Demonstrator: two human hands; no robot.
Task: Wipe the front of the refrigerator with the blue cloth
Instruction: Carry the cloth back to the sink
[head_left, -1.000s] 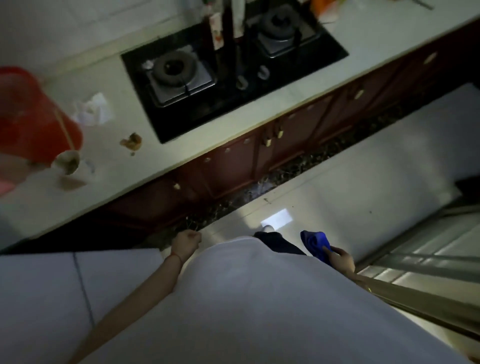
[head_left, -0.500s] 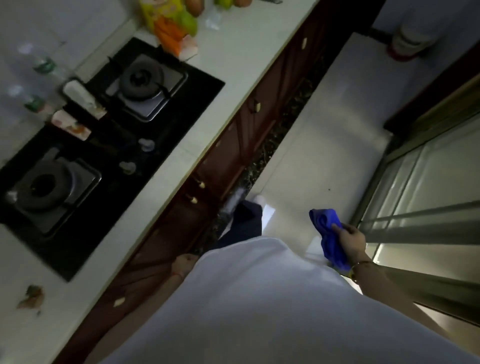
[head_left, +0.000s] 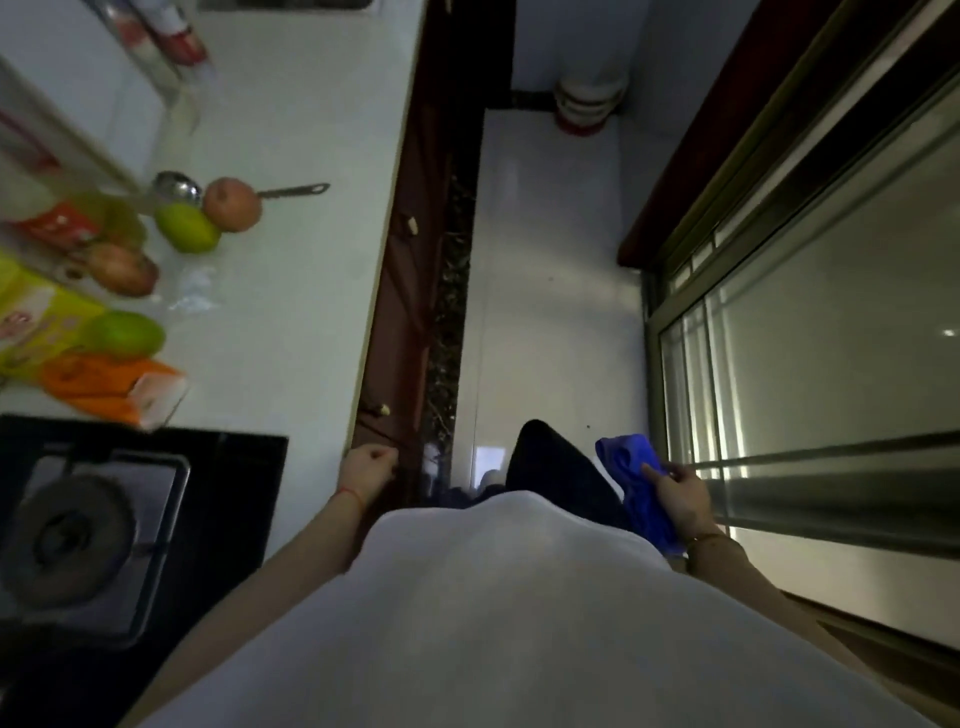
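- I see my right hand low at my right side, its fingers closed around the blue cloth, which is bunched up and hangs partly below the palm.
- The cloth sits just beside my dark trouser leg and near the glass sliding door that runs along my right.
- My left hand is curled into a loose fist with nothing in it, right at the front edge of the worktop, near the dark red cabinet fronts below.
- On the worktop to my left lie a round reddish fruit, two green fruits, one beside it and one nearer me, an onion, a metal ladle and some coloured packets.
- The black gas hob is at my lower left.
- A narrow pale floor runs ahead between the cabinets and the door, with a red-and-white container at its far end.
- I cannot make out a refrigerator from here.
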